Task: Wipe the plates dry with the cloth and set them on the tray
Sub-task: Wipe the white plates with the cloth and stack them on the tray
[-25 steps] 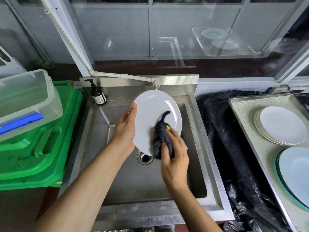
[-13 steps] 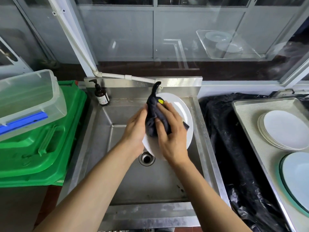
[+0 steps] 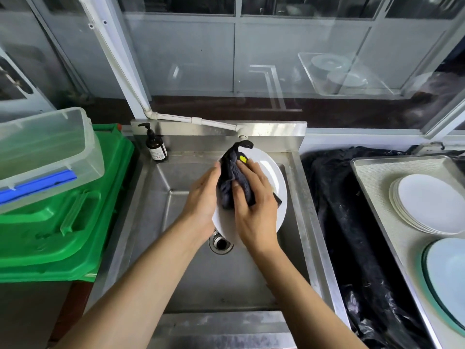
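Over the steel sink [image 3: 297, 197] I hold a white plate [image 3: 275, 183] tilted on edge. My left hand [image 3: 201, 197] grips its left rim. My right hand [image 3: 254, 205] presses a dark cloth [image 3: 232, 180] with a yellow tag against the plate's face, fingers curled over the cloth. The hands and the cloth cover much of the plate. At the right, a metal tray [image 3: 372, 177] carries a stack of white plates [image 3: 430, 204] and a pale blue plate [image 3: 450, 270] nearer me.
A brown pump bottle [image 3: 155, 144] stands at the sink's back left corner. Green bins [image 3: 63, 217] topped by a clear plastic box [image 3: 47, 152] fill the left side. Black plastic sheeting [image 3: 352, 235] lies between sink and tray. A white pipe [image 3: 196, 120] ends above the sink.
My right hand has moved the cloth from the plate's lower middle up to its upper left. The plate has shifted slightly right. Little has changed in the last half second.
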Tool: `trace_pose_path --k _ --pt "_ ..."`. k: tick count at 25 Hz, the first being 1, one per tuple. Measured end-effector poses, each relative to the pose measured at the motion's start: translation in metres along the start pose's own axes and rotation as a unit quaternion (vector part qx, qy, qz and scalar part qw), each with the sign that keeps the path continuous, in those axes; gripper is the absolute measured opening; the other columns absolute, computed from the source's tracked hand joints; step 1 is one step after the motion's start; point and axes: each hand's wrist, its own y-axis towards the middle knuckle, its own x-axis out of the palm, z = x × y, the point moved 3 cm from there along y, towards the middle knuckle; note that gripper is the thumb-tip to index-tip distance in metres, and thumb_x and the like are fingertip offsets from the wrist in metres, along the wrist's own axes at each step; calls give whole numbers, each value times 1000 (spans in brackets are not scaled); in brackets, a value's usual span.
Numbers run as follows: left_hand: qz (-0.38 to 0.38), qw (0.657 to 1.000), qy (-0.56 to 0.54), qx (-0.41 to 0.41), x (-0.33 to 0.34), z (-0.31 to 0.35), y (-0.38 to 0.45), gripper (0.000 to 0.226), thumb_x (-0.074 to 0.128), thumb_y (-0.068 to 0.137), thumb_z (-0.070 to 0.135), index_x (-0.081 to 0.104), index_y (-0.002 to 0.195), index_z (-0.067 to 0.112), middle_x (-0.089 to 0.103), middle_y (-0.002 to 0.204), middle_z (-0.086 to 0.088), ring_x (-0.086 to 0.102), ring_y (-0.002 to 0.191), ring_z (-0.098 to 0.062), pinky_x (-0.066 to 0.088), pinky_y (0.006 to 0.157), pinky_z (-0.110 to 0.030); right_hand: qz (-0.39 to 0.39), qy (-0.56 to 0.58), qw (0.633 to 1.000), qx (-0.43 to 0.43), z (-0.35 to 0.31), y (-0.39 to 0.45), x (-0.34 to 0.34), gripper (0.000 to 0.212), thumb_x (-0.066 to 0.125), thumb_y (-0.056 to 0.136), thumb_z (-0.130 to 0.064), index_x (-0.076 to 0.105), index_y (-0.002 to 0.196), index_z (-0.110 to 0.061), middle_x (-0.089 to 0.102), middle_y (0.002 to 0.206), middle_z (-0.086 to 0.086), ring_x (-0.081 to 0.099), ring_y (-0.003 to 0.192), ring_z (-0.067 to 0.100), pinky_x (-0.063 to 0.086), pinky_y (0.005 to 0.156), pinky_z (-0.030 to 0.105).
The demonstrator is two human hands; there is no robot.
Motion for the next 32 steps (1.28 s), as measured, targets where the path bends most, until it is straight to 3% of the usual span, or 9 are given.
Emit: trace_pose_path --k 4,8,12,16,18,22,24,28,32 --pt "21 1000 20 5 -5 11 5 31 61 97 41 81 79 26 79 86 -6 76 77 -20 60 61 -29 -39 10 998 -41 6 -54 4 42 60 100 -17 61 141 -23 50 153 -12 35 149 6 27 122 26" --pt "18 1000 25 -1 -9 4 0 27 60 98 39 77 96 18 79 97 -5 75 96 -23 59 84 -35 -11 -1 1000 -15 8 -32 4 42 60 100 -16 61 141 -22 51 153 -7 36 147 3 28 122 27" --pt "13 999 34 8 -8 1 -6 23 56 101 36 74 96 21 79 89 7 75 84 -7 58 67 -21 40 -8 999 4 3 15 -5 41 60 100 -11 63 140 -17 53 151 -4 40 144 3 28 122 26" --pt "53 997 43 19 -12 13 3 27 59 98 42 74 92 20 79 89 2 74 88 -18 59 77 -30 -15 -9 999 -29 6 -41 3 40 61 99 -13 63 139 -19 50 153 -10 35 148 1 25 121 20" --pt "55 997 50 31 -14 15 5 27 60 98 43 75 88 23 79 85 4 74 84 -15 60 70 -26 -28 -11 999 -33 10 -63 7 40 59 100 -18 63 140 -18 51 153 -9 36 148 4 27 122 24" --pt "19 999 50 9 -12 2 1 29 55 102 36 77 92 21 79 92 1 75 90 -15 61 75 -25 -3 -28 998 -51 -1 -17 7 41 62 99 -10 62 140 -18 50 149 -11 33 144 -6 23 120 18" --pt "18 999 48 15 -11 0 -1 26 53 103 34 75 103 21 79 94 6 74 91 -9 59 73 -21 18 -34 997 -68 -3 13 2 40 61 100 -11 63 139 -15 51 147 -10 38 142 -2 26 121 22" --pt "58 997 45 -12 -15 7 -3 41 59 97 47 66 128 22 71 124 2 65 118 -19 50 104 -42 63 -67 995 -50 20 38 -22 38 57 102 -15 62 139 -11 53 149 1 48 139 15 37 118 41" --pt "79 996 29 -22 -22 14 9 43 62 93 52 66 128 27 71 124 0 66 115 -24 52 102 -48 37 -106 994 15 51 12 -37 39 59 102 -18 61 141 -16 50 152 -2 41 145 13 35 119 45"
